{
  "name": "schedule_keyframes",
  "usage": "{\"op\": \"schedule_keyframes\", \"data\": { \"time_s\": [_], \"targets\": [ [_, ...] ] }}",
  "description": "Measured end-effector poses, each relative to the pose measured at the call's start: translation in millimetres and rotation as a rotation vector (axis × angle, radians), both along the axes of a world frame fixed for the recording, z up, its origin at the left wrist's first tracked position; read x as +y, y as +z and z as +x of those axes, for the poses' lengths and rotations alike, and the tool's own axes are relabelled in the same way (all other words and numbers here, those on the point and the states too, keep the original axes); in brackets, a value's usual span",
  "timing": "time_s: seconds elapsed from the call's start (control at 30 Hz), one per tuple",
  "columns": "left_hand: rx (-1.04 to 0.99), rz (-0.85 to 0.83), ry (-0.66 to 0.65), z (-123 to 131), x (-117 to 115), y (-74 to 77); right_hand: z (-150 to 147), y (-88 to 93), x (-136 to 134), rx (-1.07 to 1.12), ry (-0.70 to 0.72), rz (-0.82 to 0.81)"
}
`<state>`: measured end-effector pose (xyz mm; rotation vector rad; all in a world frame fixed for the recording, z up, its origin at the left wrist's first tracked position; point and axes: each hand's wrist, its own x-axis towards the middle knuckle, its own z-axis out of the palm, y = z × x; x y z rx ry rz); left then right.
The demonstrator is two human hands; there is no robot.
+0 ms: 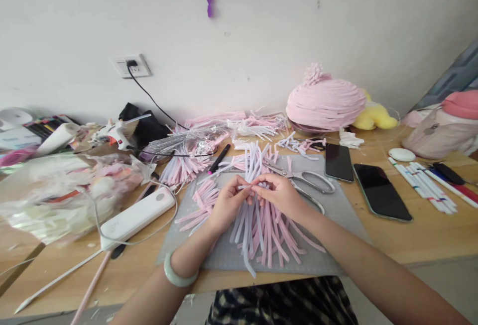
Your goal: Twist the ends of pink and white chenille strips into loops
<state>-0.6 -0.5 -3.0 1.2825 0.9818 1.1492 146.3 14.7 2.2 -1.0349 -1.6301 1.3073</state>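
My left hand (232, 197) and my right hand (279, 193) meet over the middle of a grey cutting mat (220, 262). Both have their fingertips pinched on a bundle of pale lavender pipe cleaners (245, 233), gathered at its middle with ends fanning up and down. Under and beside the bundle, pink pipe cleaners (269, 245) spread over the mat. A smaller pile of pink pieces (203, 200) lies left of my left hand. Silver-handled scissors (317, 180) rest just beyond my right hand, their blades partly behind the stems. My fingers hide the exact grip point.
Two phones (339, 162) (381, 191) and several white markers (423, 185) lie to the right. On the left are a white lamp-like device (137, 218) with a cord and a plastic bag (74, 195). A pink bundle (324, 103) stands at the back, near a black marker (219, 159).
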Motion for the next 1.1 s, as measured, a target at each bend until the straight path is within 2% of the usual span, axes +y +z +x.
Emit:
{"op": "schedule_keyframes", "data": {
  "time_s": [0.07,0.17,0.37,0.57,0.67,0.93,1.1],
  "targets": [
    [-0.028,-0.019,-0.005,1.4,-1.5,0.4,0.4,1.0,0.0,-0.015,0.012,0.03],
    [0.001,-0.005,-0.002,1.5,-2.2,0.1,1.6,1.1,0.4,0.028,0.027,-0.038],
    [0.087,0.075,0.136,-1.1,-1.0,3.1,6.7,2.9,3.0,0.204,0.057,-0.164],
    [0.127,0.12,0.183,-0.3,-3.1,4.9,6.4,5.1,7.4,0.379,-0.149,-0.233],
    [0.139,0.102,0.161,0.1,-3.5,2.8,6.2,4.9,8.1,0.368,-0.189,-0.224],
    [0.007,0.01,0.103,-0.4,-2.1,-0.2,5.1,4.7,5.8,0.308,-0.152,-0.167],
    [0.097,0.02,0.092,-0.7,-0.7,-1.1,4.1,2.6,4.7,0.235,-0.14,-0.093]
  ]
}}
